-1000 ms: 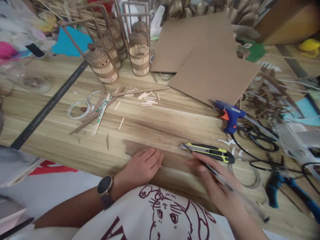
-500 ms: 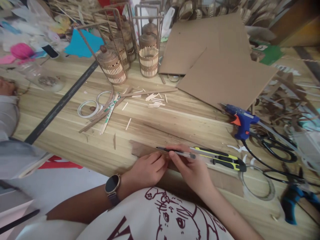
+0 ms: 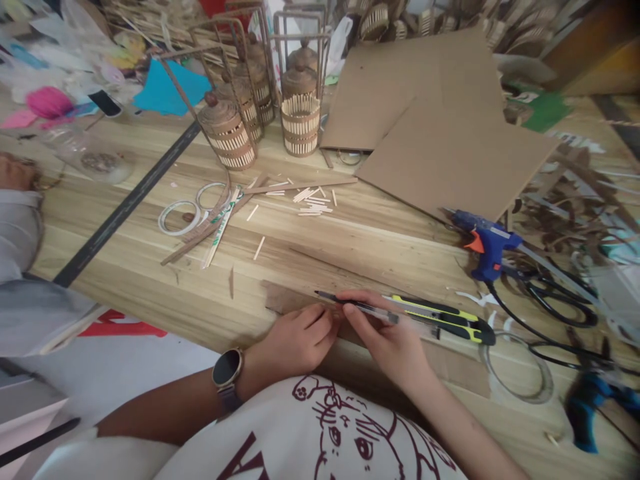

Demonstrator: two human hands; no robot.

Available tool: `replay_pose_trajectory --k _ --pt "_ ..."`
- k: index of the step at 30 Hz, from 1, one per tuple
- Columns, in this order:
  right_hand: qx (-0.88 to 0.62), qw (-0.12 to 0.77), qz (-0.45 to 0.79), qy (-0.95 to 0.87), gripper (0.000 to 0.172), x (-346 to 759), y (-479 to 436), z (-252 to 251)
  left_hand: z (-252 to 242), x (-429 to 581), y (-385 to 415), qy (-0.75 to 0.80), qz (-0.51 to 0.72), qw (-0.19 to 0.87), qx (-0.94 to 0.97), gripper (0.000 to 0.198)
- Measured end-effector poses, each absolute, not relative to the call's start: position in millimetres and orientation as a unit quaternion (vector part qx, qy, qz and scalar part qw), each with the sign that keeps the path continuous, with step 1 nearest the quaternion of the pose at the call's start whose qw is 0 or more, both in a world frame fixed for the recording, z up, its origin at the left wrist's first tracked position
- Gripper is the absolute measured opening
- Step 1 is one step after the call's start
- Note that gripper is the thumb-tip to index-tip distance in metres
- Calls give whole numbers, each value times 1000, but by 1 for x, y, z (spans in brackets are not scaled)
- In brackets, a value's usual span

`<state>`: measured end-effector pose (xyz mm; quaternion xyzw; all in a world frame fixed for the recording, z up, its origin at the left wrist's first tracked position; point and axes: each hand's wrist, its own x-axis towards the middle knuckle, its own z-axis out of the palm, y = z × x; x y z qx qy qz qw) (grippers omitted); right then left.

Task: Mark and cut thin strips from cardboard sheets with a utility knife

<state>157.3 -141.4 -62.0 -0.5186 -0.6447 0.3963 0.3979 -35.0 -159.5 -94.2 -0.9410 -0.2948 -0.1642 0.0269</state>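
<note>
Head view: R hand [image 3: 393, 343], fingertips together, pinches pen [image 3: 367, 311]; L hand [image 3: 304, 339] curls over brown strip [image 3: 283, 298], can't tell if gripping; utility knife [image 3: 445, 317] at R hand's 2 o'clock.

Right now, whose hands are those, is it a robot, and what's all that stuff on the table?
No robot here! These are a person's own bare hands. One camera, worn on that person's head, looks forward and down, so every picture comes from up there. The left hand rests on a flat brown strip. The right hand has a pen in its grip. Around them on the wooden table lie a yellow-and-black cutter, a blue glue gun, some little pale sticks and cardboard sheets. Small slatted containers stand farther back.
</note>
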Motion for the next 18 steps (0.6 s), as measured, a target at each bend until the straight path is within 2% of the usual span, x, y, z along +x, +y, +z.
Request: replay_pose_trajectory --k 11,18 --pt "-505 321 537 -594 24 136 -123 -60 -104 -31 -166 -337 -205 85 -915 30" --pt "-488 319 504 -637 23 134 -117 -63 -100 -29 -165 -337 -211 93 -913 30"
